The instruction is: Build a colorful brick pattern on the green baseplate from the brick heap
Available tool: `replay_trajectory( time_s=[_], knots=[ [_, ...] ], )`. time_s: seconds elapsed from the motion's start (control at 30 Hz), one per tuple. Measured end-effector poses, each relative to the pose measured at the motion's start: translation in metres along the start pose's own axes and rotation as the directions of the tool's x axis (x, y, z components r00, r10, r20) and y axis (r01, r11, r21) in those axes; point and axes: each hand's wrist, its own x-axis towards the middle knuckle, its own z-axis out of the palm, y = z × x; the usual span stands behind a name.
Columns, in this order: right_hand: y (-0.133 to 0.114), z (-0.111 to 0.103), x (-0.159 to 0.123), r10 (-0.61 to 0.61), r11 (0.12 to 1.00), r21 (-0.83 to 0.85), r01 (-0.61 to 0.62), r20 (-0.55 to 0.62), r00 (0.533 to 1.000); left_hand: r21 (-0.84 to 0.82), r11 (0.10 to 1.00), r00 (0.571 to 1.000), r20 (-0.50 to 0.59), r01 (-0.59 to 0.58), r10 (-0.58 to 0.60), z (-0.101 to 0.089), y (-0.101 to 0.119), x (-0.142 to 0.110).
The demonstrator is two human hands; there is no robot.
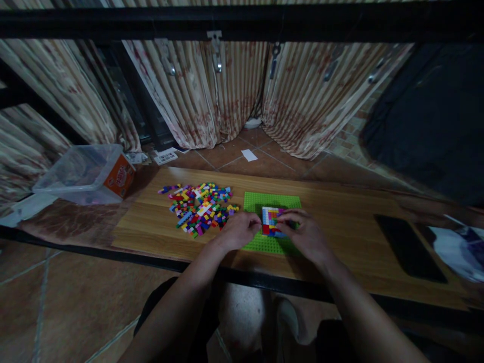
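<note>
A green studded baseplate (253,201) lies on the wooden board. On it is a small rectangular build of toy bricks (266,217), with white, light blue, red, purple and other colours showing. My left hand (242,229) is at the build's left side, its fingers curled and closed; whatever they hold is hidden. From the right, my right hand (304,233) reaches over the build, thumb and fingertips pinched on a small brick at its top. That hand covers the build's right part. A heap of loose mixed bricks (204,206) lies left of the baseplate.
A clear plastic tub (75,174) with an orange label stands at the far left. The wooden tabletop (340,212) carries a black flat slab (410,247) at the right, near a white-and-purple packet (459,249). Striped curtains (227,96) hang behind a dark horizontal bar (242,22).
</note>
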Motion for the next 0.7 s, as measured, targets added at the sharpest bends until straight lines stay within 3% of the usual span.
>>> replay_trajectory(
  time_s=[0.17,0.33,0.7],
  knots=[
    [-0.002,0.0,0.002,0.041,0.999,-0.008,-0.041,-0.04,0.998,-0.024,0.999,0.998,-0.049,-0.038,0.037,0.001,0.005,-0.003],
    [-0.005,0.007,0.002,0.045,0.999,-0.013,-0.046,-0.073,0.996,0.076,0.982,0.982,-0.064,-0.171,0.176,0.009,0.004,-0.003],
    [-0.005,0.009,0.004,0.048,0.998,-0.026,-0.05,-0.071,0.996,0.214,0.953,0.973,-0.046,-0.213,0.227,0.013,0.002,-0.003]
  ],
)
